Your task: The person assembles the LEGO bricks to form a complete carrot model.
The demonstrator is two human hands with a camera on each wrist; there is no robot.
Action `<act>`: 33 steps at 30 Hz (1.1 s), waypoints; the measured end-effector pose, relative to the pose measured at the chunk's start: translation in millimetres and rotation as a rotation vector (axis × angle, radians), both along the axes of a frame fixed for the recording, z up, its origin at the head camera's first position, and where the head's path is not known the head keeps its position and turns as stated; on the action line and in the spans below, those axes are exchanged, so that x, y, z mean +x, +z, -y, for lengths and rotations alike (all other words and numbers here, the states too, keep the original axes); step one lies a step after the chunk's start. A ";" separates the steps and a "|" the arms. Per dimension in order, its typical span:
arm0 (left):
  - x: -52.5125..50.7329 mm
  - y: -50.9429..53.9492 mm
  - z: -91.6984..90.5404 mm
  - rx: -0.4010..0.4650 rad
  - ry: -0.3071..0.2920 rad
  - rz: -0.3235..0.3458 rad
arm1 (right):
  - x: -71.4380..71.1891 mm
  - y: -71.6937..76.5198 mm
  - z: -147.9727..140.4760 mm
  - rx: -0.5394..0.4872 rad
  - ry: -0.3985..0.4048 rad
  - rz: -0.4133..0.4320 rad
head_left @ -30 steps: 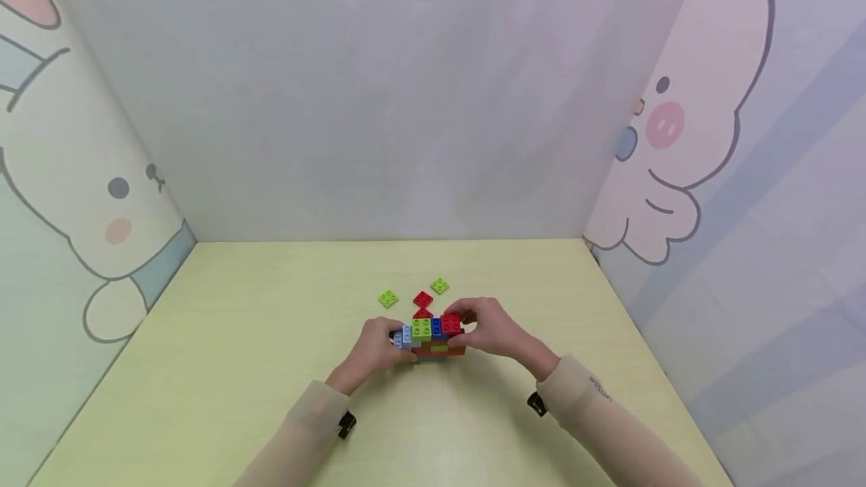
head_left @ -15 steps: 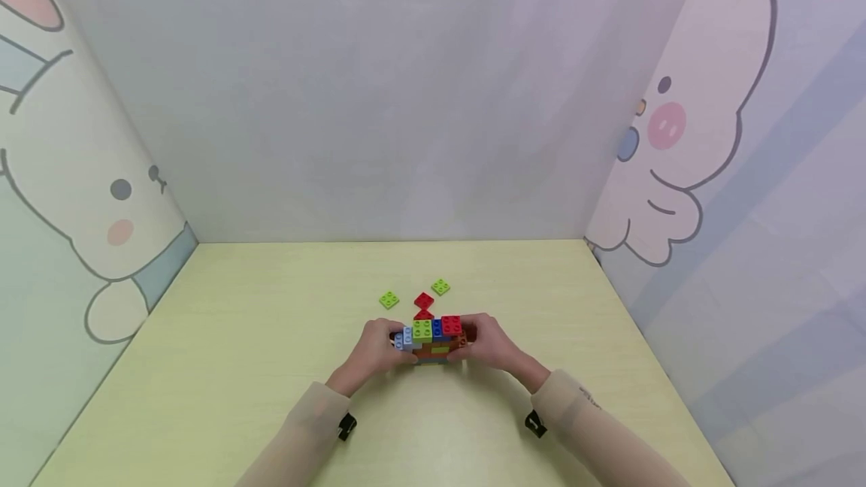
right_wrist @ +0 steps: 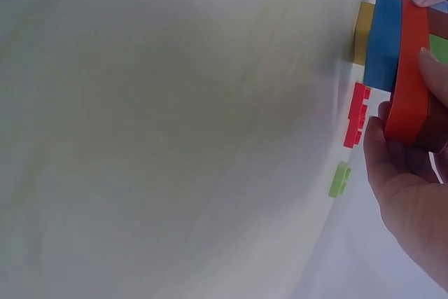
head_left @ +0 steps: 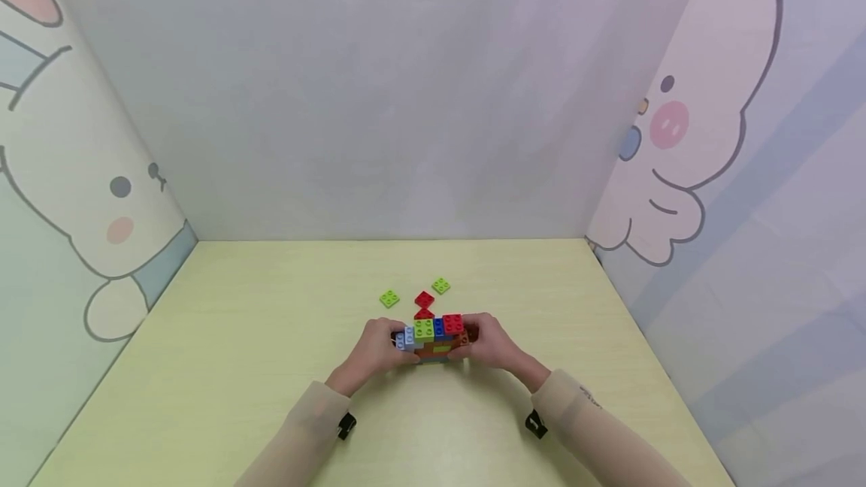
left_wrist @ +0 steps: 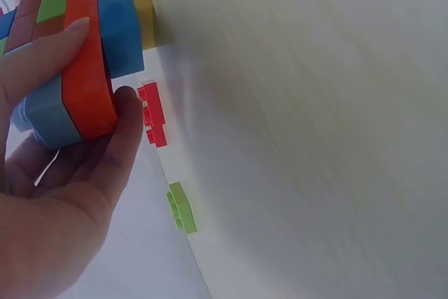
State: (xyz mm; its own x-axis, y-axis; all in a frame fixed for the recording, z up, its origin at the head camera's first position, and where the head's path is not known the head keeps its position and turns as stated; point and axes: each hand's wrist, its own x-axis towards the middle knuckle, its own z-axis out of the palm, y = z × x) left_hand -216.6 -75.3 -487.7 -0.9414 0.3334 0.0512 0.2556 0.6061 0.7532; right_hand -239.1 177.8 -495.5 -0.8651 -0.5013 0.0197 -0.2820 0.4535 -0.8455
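Observation:
In the middle of the head view is a model of stacked toy building bricks (head_left: 423, 331). Its studded top row runs light blue, lime green, dark blue and red (head_left: 452, 324). Gripping its left end, my left hand (head_left: 373, 346) has the thumb on the near side and fingers behind. At the opposite end my right hand (head_left: 492, 341) grips it likewise. Both wrist views show a long orange-red brick (left_wrist: 87, 68) under the thumbs, with a blue brick (left_wrist: 120, 26) and a yellow one (right_wrist: 362, 33) beneath it. The far side is hidden.
Behind the model, two red plates (head_left: 424, 299) lie on the pale yellow table (head_left: 271, 322), the nearer partly covered. One lime green plate (head_left: 389, 298) lies to their left, another (head_left: 441, 285) to their right. A grey wall (head_left: 379, 134) stands at the table's back edge.
My right hand has moved down from the red brick on top to the model's right end, uncovering a brown-orange stud there. The left hand keeps its grip. The loose plates stay put.

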 end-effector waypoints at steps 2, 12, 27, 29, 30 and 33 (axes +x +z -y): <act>-0.1 0.2 0.3 -0.005 -0.006 -0.014 | -0.1 1.4 0.1 0.007 0.005 -0.004; -0.8 -8.1 6.6 0.006 -0.019 -0.002 | 2.6 5.5 1.7 0.017 0.006 0.005; -8.3 -1.0 15.0 0.140 0.009 -0.320 | 1.7 9.7 2.7 0.056 -0.015 0.026; -13.8 -1.5 13.2 0.141 0.030 -0.354 | 1.8 10.4 3.0 0.063 -0.015 0.028; -16.8 -1.7 12.1 0.147 0.039 -0.357 | 2.0 10.9 3.3 0.065 -0.017 0.030; -26.3 -3.8 8.4 0.139 0.066 -0.331 | 2.2 11.5 3.8 0.075 -0.023 0.027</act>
State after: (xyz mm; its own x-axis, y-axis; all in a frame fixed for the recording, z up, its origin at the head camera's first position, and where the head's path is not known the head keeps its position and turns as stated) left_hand -242.9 -83.7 -491.5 -0.8855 0.2411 0.3972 0.4631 0.5273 0.7124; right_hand -236.9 174.1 -484.0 -0.8760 -0.4806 -0.0404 -0.2487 0.5220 -0.8159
